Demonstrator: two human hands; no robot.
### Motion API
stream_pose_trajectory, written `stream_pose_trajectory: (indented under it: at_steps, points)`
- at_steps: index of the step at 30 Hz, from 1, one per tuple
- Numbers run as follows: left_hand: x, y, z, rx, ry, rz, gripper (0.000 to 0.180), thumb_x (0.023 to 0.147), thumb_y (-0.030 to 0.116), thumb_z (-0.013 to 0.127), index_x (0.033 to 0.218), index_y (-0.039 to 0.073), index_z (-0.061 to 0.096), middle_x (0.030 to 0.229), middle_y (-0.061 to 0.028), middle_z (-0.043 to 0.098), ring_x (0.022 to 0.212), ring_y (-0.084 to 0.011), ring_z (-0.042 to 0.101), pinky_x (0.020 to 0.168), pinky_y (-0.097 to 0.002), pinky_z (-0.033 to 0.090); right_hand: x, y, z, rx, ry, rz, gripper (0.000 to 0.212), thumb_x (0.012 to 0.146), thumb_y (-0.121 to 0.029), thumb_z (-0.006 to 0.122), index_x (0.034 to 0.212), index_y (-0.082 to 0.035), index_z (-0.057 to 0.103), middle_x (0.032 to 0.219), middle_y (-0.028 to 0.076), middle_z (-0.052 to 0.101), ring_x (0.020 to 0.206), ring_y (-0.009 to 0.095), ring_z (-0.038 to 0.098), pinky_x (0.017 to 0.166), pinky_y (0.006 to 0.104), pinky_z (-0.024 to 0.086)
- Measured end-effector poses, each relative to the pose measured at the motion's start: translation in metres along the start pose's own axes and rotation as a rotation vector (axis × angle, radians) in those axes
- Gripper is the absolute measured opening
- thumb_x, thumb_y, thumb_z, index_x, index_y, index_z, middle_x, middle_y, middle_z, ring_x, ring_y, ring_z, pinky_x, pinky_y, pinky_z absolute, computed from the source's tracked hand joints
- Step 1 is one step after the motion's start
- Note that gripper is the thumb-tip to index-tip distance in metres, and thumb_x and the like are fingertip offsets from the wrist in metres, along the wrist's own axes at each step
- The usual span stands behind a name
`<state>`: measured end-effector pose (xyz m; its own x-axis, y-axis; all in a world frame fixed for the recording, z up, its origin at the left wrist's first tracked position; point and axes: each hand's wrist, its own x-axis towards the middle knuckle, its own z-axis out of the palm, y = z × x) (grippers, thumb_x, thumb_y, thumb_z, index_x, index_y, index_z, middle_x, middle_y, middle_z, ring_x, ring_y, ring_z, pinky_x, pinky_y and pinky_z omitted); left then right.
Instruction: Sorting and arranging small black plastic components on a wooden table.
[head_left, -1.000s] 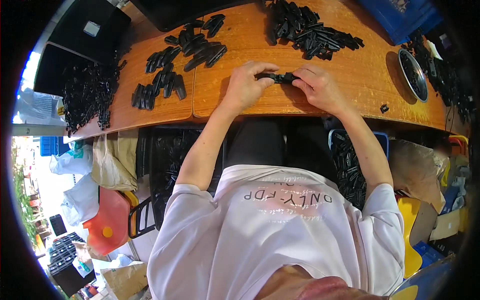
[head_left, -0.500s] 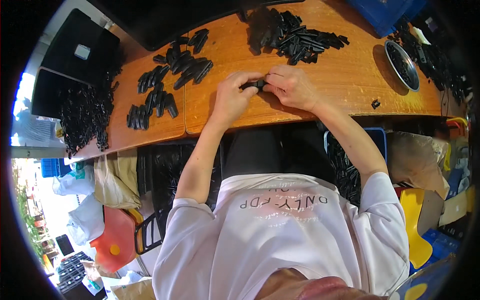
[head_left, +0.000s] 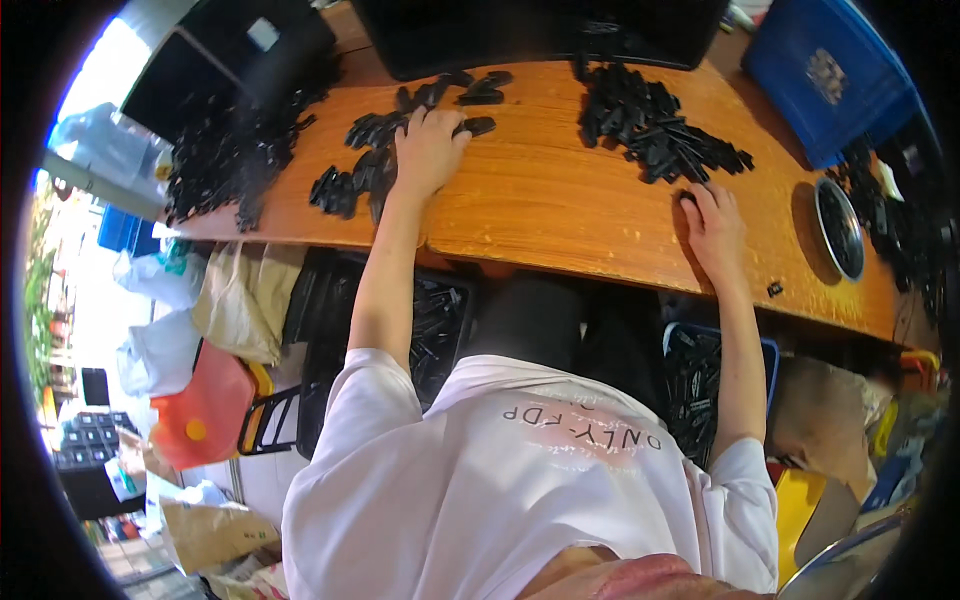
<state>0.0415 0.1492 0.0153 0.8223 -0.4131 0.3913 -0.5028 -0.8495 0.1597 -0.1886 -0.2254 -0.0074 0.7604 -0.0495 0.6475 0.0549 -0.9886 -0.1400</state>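
My left hand (head_left: 428, 155) rests over a loose group of elongated black plastic pieces (head_left: 372, 130) on the left part of the wooden table (head_left: 560, 190). Its fingers are curved and apart, touching the pieces; whether one is held under the fingertips is hidden. Farther right, my right hand (head_left: 716, 232) is at the near edge of a heap of black plastic pieces (head_left: 640, 115). A small black plastic piece (head_left: 688, 197) shows between its thumb and fingers, mostly covered by them.
A metal bowl (head_left: 853, 266) holding dark parts and a lone small black part (head_left: 775, 289) are at the right. A blue bin (head_left: 785, 105) stands behind. Black tubs (head_left: 165, 85) with many small parts are at the far left. Below the table edge sits a blue-rimmed bin (head_left: 772, 365).
My hands, together at a black piece before, have moved apart: the left to the left-hand group, the right toward the right-hand heap. The whole view has shifted too.
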Motion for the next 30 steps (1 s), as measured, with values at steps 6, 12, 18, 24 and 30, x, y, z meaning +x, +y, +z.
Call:
stream_pose_trajectory:
  at_steps: [6, 12, 18, 24, 30]
  points:
    - [-0.113, -0.035, -0.055, 0.04, 0.073, -0.066, 0.027, 0.095, 0.025, 0.064, 0.118, 0.012, 0.067, 0.127, -0.0104, 0.065, 0.135, -0.0359, 0.049, 0.107, -0.053, 0.039, -0.006, -0.015, -0.01, 0.042, -0.037, 0.028, 0.021, 0.095, -0.018, 0.07, 0.111, -0.004, 0.066, 0.108, 0.016, 0.068, 0.096, 0.038, 0.065, 0.079, 0.0445, 0.054]
    - [-0.224, -0.017, -0.102, 0.299, 0.124, -0.342, 0.038, 0.088, 0.009, 0.07, 0.126, 0.005, 0.064, 0.142, -0.0161, 0.058, 0.139, -0.0396, 0.047, 0.117, -0.0508, 0.033, -0.005, -0.024, -0.013, 0.092, -0.05, 0.073, 0.021, 0.094, -0.016, 0.073, 0.11, -0.003, 0.066, 0.096, 0.019, 0.07, 0.088, 0.039, 0.068, 0.072, 0.0442, 0.054]
    - [-0.084, 0.007, -0.083, -0.165, 0.337, 0.135, 0.044, 0.087, 0.009, 0.07, 0.13, 0.002, 0.062, 0.143, -0.0193, 0.059, 0.13, -0.0403, 0.055, 0.11, -0.0485, 0.043, -0.002, -0.024, -0.022, 0.23, -0.131, 0.084, 0.021, 0.091, -0.009, 0.074, 0.111, -0.004, 0.072, 0.096, 0.018, 0.069, 0.087, 0.036, 0.068, 0.071, 0.0398, 0.054]
    - [0.089, -0.008, 0.02, -0.072, 0.189, 0.108, 0.052, 0.095, 0.043, 0.065, 0.141, 0.019, 0.062, 0.158, -0.0115, 0.047, 0.146, -0.0338, 0.042, 0.116, -0.0593, 0.034, 0.0, -0.032, -0.022, 0.35, -0.162, 0.054, 0.021, 0.092, -0.01, 0.072, 0.113, -0.005, 0.074, 0.098, 0.015, 0.068, 0.084, 0.034, 0.068, 0.074, 0.0376, 0.055]
    - [0.093, -0.032, 0.038, 0.024, -0.081, 0.077, 0.039, 0.102, 0.043, 0.049, 0.123, 0.022, 0.075, 0.147, -0.0079, 0.06, 0.134, -0.032, 0.056, 0.111, -0.0471, 0.044, -0.005, -0.023, -0.019, 0.317, -0.157, 0.116, 0.017, 0.094, -0.011, 0.07, 0.109, -0.004, 0.074, 0.102, 0.015, 0.069, 0.088, 0.035, 0.069, 0.075, 0.0388, 0.056]
